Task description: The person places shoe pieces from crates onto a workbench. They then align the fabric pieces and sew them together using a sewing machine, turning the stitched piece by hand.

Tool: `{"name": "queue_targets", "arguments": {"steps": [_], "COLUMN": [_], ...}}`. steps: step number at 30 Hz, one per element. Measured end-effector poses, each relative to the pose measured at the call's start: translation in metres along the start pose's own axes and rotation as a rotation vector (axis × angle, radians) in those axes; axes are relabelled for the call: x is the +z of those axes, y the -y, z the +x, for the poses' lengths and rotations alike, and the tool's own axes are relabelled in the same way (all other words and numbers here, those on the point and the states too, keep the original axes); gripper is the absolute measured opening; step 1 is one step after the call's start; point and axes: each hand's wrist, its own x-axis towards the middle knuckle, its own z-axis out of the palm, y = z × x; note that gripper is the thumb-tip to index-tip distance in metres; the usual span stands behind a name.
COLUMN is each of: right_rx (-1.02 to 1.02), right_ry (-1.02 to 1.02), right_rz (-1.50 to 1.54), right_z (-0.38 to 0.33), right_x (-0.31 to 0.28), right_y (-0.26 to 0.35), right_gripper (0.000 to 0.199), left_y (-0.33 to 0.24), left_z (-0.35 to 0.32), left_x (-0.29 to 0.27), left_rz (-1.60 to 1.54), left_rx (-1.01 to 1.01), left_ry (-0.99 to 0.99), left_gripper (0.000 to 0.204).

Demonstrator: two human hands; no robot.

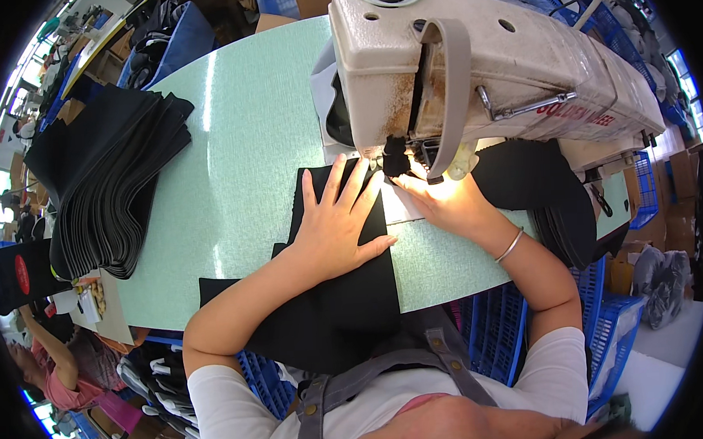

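Note:
My left hand (pixel 332 220) lies flat with fingers spread on a black fabric piece (pixel 316 307), pressing it to the pale green table just before the needle area of a sewing machine (pixel 408 68). That fabric drapes over the table's near edge onto my lap. My right hand (pixel 449 203), with a bracelet on its wrist, is close beside the needle at the fabric's right edge. Its fingers are drawn together, and their tips are partly hidden by the machine head and bright lamp light. What they pinch, if anything, does not show.
A thick stack of black fabric pieces (pixel 106 175) lies on the table's left side. More black pieces (pixel 555 203) hang over the right edge. Blue crates (pixel 497 331) stand below, and a blue bin (pixel 168 51) is behind. Another person (pixel 60 373) works at the far left.

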Motion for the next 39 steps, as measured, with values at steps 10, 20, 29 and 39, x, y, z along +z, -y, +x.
{"name": "queue_targets", "arguments": {"steps": [10,20,29,39], "right_rx": [0.022,-0.055,0.004,-0.006], "right_ry": [0.038,0.116,0.064,0.187], "right_rz": [-0.013,0.018,0.057,0.082], "right_z": [-0.002,0.001,0.003,0.001], "right_x": [0.003,-0.010,-0.008,-0.012], "right_y": [-0.005,-0.012,-0.007,-0.010], "right_gripper": [0.019,0.016,0.011,0.040], "left_y": [0.002,0.006,0.006,0.009], "left_z": [0.002,-0.005,-0.003,0.000], "left_x": [-0.001,-0.038,-0.039,-0.035], "left_rz": [-0.005,-0.039,-0.025,-0.006], "left_rx": [0.009,0.068,0.059,0.064], "left_ry": [-0.003,0.223,0.214,0.166], "left_gripper": [0.082,0.103,0.105,0.102]}}
